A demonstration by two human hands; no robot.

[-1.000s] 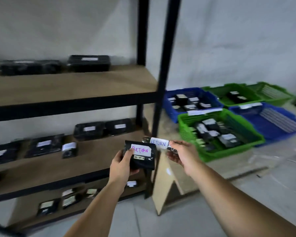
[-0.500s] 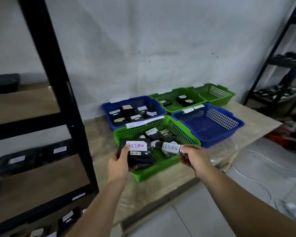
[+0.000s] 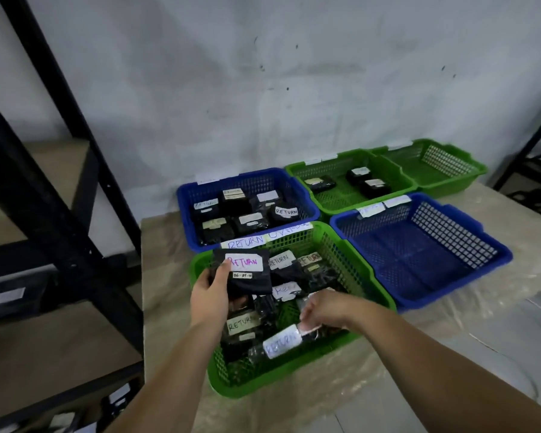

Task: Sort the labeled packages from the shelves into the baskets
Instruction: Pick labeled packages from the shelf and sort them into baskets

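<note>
3 green baskets (image 3: 369,295), 2 blue baskets (image 3: 500,254), 2 hands (image 3: 211,295).

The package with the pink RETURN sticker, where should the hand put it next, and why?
Probably lower it and let go into the near green basket. The left hand holds the black package just above that basket, whose tag also reads RETURN, like the packages already inside. The right hand is setting its own RETURN package down there too.

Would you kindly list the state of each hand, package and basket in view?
left hand: holding black package
right hand: lowering clear package into near green basket
near blue basket: empty
far green basket: empty
far blue basket: holds packages
</note>
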